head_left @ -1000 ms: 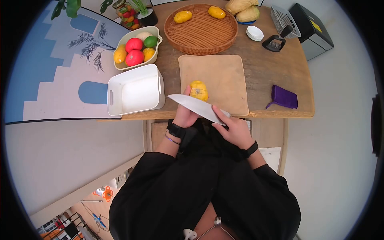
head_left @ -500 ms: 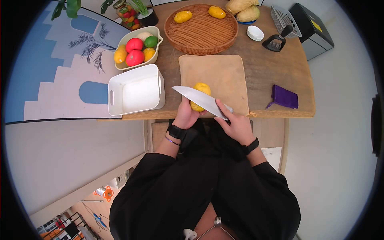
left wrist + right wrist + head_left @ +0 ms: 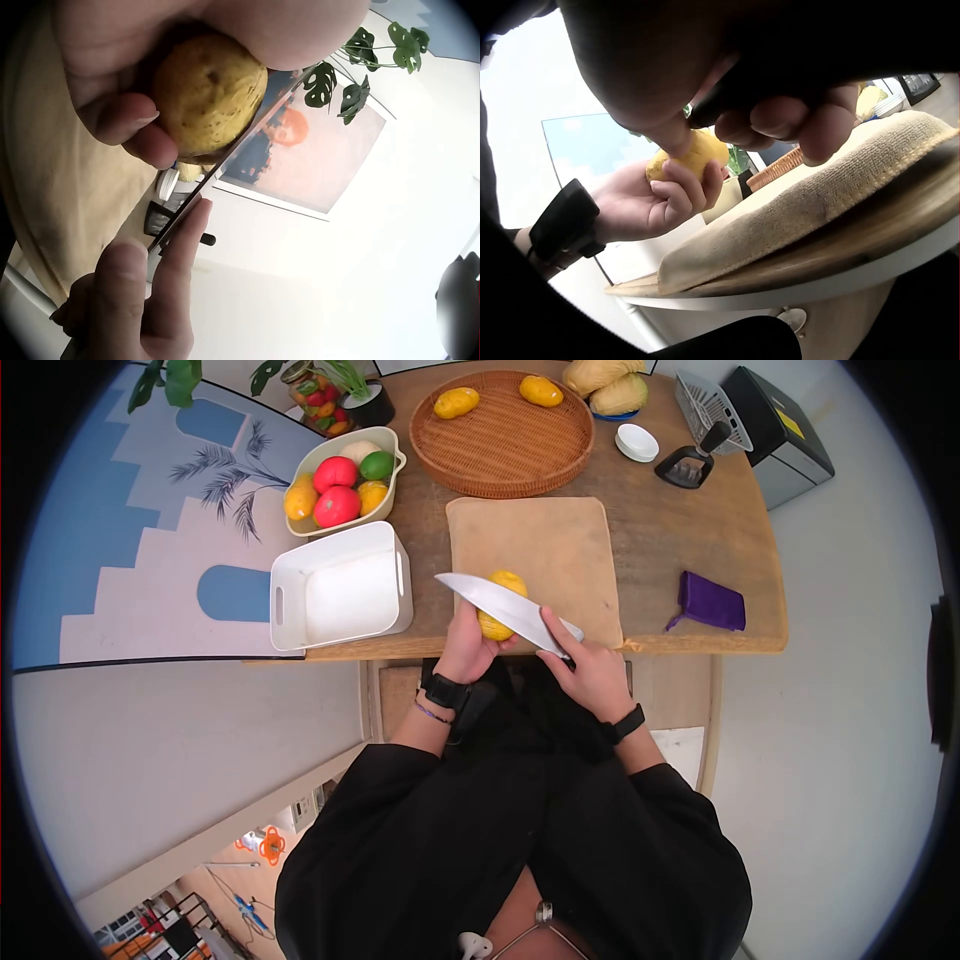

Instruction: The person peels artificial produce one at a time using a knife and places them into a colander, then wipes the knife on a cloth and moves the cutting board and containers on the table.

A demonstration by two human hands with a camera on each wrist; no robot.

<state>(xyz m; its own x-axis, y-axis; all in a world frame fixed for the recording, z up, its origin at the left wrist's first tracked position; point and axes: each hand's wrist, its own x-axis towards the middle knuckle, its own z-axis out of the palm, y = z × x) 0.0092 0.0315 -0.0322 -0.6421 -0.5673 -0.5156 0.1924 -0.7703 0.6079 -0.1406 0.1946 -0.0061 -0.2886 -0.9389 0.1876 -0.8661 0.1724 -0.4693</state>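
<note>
My left hand (image 3: 468, 648) grips a yellow, potato-like piece (image 3: 496, 628) with its fingers curled round it, just above the front edge of a tan cloth (image 3: 560, 540). In the left wrist view the piece (image 3: 210, 94) shows a rough, pitted surface. My right hand (image 3: 592, 678) holds a large knife (image 3: 500, 603) by its dark handle, forefinger stretched along the blade. The blade slants across the piece and covers part of it. In the left wrist view the blade (image 3: 225, 161) lies against the side of the piece.
A white bin (image 3: 345, 595) stands left of the cloth, with a fruit bowl (image 3: 302, 525) behind it. A wicker tray (image 3: 500, 450) holds two yellow pieces at the back. On the right are a purple pouch (image 3: 712, 603), a white dish (image 3: 637, 443) and a black-handled tool (image 3: 690, 463).
The yellow piece has been turned in my left hand and drawn slightly toward my body. The knife has shifted a little right and now covers part of the piece.
</note>
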